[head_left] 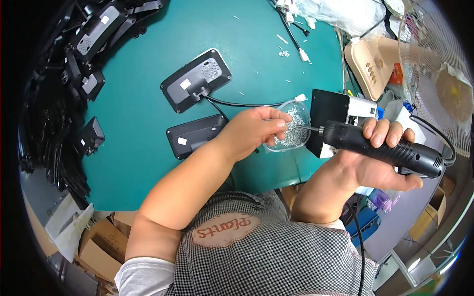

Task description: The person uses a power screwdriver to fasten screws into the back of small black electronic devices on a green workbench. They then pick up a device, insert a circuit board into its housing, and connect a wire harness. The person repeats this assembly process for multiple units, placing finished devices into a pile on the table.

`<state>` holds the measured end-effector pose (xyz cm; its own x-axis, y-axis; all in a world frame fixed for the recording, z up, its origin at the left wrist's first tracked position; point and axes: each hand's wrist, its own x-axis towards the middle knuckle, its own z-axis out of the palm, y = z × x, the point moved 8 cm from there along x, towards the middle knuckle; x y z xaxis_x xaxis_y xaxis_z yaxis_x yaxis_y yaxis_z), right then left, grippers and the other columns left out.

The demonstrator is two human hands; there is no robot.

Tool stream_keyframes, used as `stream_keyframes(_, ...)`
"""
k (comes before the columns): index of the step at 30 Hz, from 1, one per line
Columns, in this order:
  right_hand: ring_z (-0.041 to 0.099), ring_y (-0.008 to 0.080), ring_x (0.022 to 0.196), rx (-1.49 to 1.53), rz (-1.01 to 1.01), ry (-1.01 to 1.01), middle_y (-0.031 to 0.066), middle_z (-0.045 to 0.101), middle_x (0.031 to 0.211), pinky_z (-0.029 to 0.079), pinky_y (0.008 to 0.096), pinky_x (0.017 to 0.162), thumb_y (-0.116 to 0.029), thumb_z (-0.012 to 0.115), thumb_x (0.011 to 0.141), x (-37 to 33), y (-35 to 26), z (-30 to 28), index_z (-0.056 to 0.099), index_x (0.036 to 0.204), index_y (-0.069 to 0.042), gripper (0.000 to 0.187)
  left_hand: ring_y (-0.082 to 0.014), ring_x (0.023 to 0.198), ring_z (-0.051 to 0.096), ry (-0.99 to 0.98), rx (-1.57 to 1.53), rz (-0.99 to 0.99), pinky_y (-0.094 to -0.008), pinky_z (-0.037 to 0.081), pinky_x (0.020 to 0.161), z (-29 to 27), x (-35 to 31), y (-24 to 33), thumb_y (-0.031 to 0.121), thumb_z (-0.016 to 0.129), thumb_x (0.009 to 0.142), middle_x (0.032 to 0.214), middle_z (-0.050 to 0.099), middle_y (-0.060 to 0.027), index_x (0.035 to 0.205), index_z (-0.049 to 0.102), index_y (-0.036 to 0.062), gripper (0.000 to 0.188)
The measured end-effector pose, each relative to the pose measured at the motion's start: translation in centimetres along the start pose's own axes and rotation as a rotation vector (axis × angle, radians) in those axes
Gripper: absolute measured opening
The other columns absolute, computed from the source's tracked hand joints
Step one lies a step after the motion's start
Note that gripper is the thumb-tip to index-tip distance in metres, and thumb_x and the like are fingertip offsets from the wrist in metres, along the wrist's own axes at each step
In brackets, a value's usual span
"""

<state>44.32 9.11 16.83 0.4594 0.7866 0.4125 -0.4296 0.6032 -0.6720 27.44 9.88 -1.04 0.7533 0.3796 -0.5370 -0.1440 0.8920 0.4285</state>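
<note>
In my right hand [380, 158] is a black electric screwdriver [385, 144], lying almost level with its metal bit pointing left. My fingers wrap over its body, and the thumb sticks out along the underside. My left hand [259, 129] is closed in a pinch close to the bit's tip; whatever lies between its fingertips is too small to make out. Under both, a clear plastic bowl [307, 117] holds many small silvery screws [291, 134]. Beside my left hand lie two black rectangular housings [173, 89] [190, 135]; a black cable [242, 104] runs from the farther one toward the bowl.
Black housings and cables [49, 128] are heaped along the left of the green table [133, 163]. Right of the bowl stands a black-and-white box-shaped device [330, 109], with a beige tray [368, 74] and a wire-guarded fan [444, 64] beyond. Loose screws and white-plugged cables [296, 44] lie farther back.
</note>
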Motion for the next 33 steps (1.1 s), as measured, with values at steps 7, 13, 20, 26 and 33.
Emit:
stream_keyframes(7, 0.061, 0.0247, 0.070, 0.130, 0.087, -0.125, 0.0114, 0.058, 0.089, 0.051, 0.0397, 0.065, -0.075, 0.049, 0.083, -0.2, 4.6, 4.3, 0.050, 0.128, -0.002, 0.085, -0.0083, 0.062, 0.051, 0.034, -0.045, 0.204, -0.0214, 0.040, 0.052, -1.9, -5.3, 3.5, 0.022, 0.058, 0.097, 0.073, 0.057, -0.0024, 0.100, 0.064, 0.0001, 0.022)
stream_keyframes(13, 0.061, 0.0250, 0.069, 0.199, 0.119, -0.158, 0.0116, 0.058, 0.089, 0.051, 0.0398, 0.065, -0.073, 0.050, 0.083, -0.3, 6.8, 5.9, 0.050, 0.128, -0.002, 0.084, -0.0072, 0.063, 0.052, 0.134, 0.111, 0.276, -0.0203, 0.042, 0.054, -3.3, -7.3, 5.0, 0.021, 0.060, 0.096, 0.076, 0.062, -0.0032, 0.098, 0.066, 0.0014, 0.020)
stream_keyframes(20, 0.057, 0.0196, 0.064, 0.157, 0.162, -0.170, 0.0075, 0.057, 0.082, 0.046, 0.0338, 0.058, -0.068, 0.062, 0.078, -0.3, 8.3, 7.4, 0.054, 0.116, -0.002, 0.076, -0.0063, 0.062, 0.051, 0.168, 0.181, 0.294, -0.0200, 0.042, 0.054, -4.2, -8.0, 5.9, 0.020, 0.060, 0.096, 0.076, 0.063, -0.0025, 0.098, 0.067, 0.0011, 0.021)
stream_keyframes(26, 0.061, 0.0256, 0.068, 0.155, 0.113, -0.192, 0.0126, 0.059, 0.090, 0.051, 0.0401, 0.064, -0.072, 0.054, 0.082, -0.5, 8.3, 7.1, 0.049, 0.127, -0.002, 0.084, -0.0058, 0.060, 0.048, 0.252, 0.237, 0.347, -0.0201, 0.041, 0.054, -5.1, -8.4, 6.7, 0.016, 0.058, 0.096, 0.077, 0.062, -0.0033, 0.098, 0.068, 0.0001, 0.018)
stream_keyframes(33, 0.060, 0.0253, 0.067, 0.168, 0.138, -0.207, 0.0126, 0.059, 0.090, 0.050, 0.0397, 0.065, -0.072, 0.051, 0.084, -0.2, 9.4, 7.2, 0.049, 0.127, -0.001, 0.082, -0.0051, 0.059, 0.046, 0.212, 0.100, 0.328, -0.0199, 0.039, 0.052, -5.3, -8.5, 6.1, 0.016, 0.058, 0.096, 0.077, 0.061, -0.0037, 0.098, 0.067, -0.0007, 0.019)
